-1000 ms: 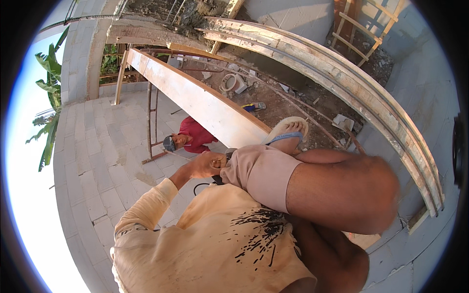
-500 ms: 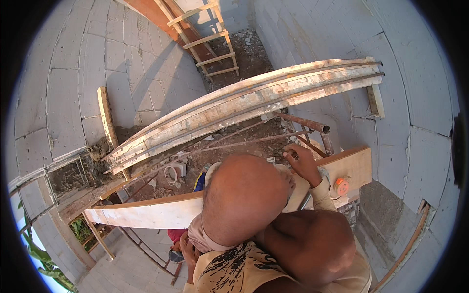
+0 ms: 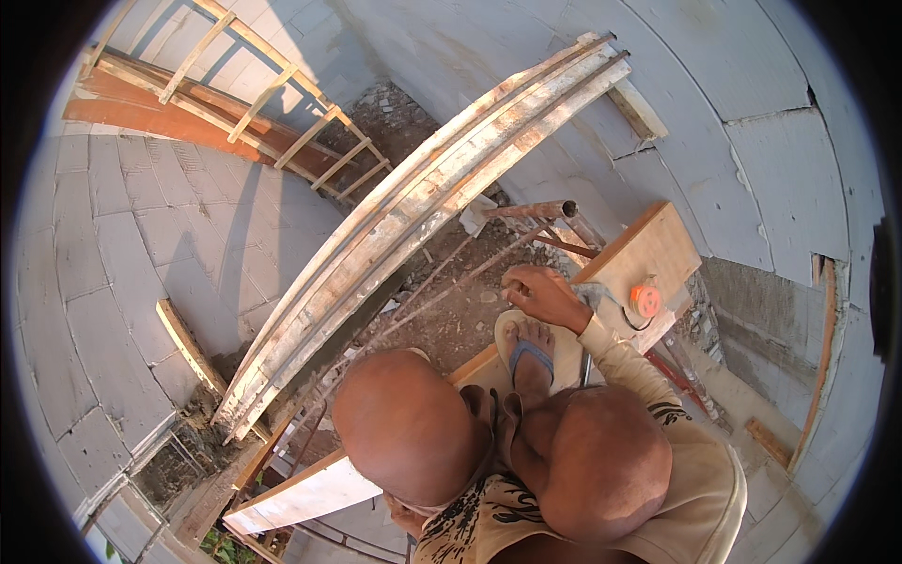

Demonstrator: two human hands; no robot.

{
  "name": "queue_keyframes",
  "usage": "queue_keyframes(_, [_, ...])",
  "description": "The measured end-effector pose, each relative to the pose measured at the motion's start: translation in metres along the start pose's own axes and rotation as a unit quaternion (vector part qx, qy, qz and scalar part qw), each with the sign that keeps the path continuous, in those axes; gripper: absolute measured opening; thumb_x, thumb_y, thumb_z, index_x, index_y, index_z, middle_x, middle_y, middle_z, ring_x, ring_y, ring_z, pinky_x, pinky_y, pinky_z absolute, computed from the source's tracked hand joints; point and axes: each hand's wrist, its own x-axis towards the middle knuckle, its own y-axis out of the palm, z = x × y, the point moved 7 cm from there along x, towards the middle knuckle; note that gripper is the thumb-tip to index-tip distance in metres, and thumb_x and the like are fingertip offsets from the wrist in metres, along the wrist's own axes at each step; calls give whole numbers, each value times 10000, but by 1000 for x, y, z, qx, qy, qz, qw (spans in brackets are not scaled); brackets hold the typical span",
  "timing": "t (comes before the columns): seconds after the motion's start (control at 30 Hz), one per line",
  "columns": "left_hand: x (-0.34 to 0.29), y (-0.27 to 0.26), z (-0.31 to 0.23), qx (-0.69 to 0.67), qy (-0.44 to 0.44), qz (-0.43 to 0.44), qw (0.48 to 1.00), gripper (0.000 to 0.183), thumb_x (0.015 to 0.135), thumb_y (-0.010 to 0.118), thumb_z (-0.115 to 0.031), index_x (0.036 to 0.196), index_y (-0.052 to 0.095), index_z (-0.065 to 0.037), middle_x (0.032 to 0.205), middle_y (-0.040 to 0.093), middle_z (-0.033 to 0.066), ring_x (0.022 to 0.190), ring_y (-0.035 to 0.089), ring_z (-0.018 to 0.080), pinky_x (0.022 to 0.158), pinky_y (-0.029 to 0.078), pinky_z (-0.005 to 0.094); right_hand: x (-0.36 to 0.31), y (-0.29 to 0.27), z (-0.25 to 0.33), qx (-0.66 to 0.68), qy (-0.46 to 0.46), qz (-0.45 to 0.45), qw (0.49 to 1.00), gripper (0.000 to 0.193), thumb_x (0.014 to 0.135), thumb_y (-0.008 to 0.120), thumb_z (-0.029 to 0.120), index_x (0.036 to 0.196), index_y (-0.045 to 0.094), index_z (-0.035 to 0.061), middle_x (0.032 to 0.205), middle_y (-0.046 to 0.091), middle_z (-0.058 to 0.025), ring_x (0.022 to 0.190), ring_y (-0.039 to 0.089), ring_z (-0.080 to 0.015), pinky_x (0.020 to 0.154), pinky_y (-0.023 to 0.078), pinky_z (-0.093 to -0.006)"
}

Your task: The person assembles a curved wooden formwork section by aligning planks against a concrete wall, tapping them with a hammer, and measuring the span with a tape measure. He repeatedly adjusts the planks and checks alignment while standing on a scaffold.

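Observation:
My right hand (image 3: 545, 293) hangs above the wooden plank, just beyond my foot. Its fingers curl inward, and whatever they may hold is hidden. Close by on the plank (image 3: 662, 246) rests a small round thing with an orange top (image 3: 645, 299), a dark cord loop beside it. Below the hand my foot (image 3: 532, 350), in a blue-strapped flip-flop (image 3: 507, 329), stands on the plank. My left hand (image 3: 406, 517) is low beside my left knee (image 3: 404, 428), near the plank's pale side (image 3: 301, 493); its fingers are mostly hidden.
A long mortar-stained beam form (image 3: 423, 216) spans between grey block walls (image 3: 676, 85). Rusty scaffold pipes (image 3: 531, 209) run beneath it. A wooden ladder (image 3: 272, 94) leans at the far left. Rubble (image 3: 460, 310) covers the ground below.
The view has turned, so the beam slants more steeply and the ladder sits farther left. My knees are farther apart, exposing my foot. The left hand is more hidden; the right stays curled.

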Motion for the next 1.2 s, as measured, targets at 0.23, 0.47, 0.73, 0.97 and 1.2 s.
queue_keyframes(0.23, [7,51,21,93,83,-168,978,776,949,573,-684,1582,493,-242,1682,400,44,1595,262,294,1327,121,497,-2,4,6,-19,-63,-37,997,318,948,750,263,1156,710,25,1013,740,-154,893,733,-319,794,575,-426])
queue_keyframes(0.47, [13,57,25,58,79,-202,974,784,953,566,-688,1597,464,-254,1670,416,29,1588,276,291,1327,121,497,1,2,10,-24,-55,-38,997,277,935,759,231,1133,706,45,959,734,-138,892,727,-323,789,568,-434])
queue_keyframes(0.73, [17,28,12,138,-24,26,990,792,962,544,-714,1612,430,-277,1645,438,24,1568,307,293,1308,174,483,0,7,1,-31,-7,15,999,375,962,707,328,1225,708,61,1117,749,-147,1024,725,-343,917,553,-481])
queue_keyframes(0.97, [13,8,9,173,-33,-90,980,538,923,651,-617,1234,605,-180,1240,607,56,1173,537,244,1049,403,391,-2,8,2,-16,-19,-2,1000,372,965,694,313,1239,702,61,1122,746,-156,1058,717,-351,937,551,-484])
queue_keyframes(1.2, [6,-3,3,154,-25,-65,986,503,921,667,-592,1177,636,-160,1180,636,61,1112,573,234,1008,438,379,-10,7,7,12,-1,12,1000,335,966,693,303,1202,699,67,1112,742,-155,1034,717,-347,923,555,-484])
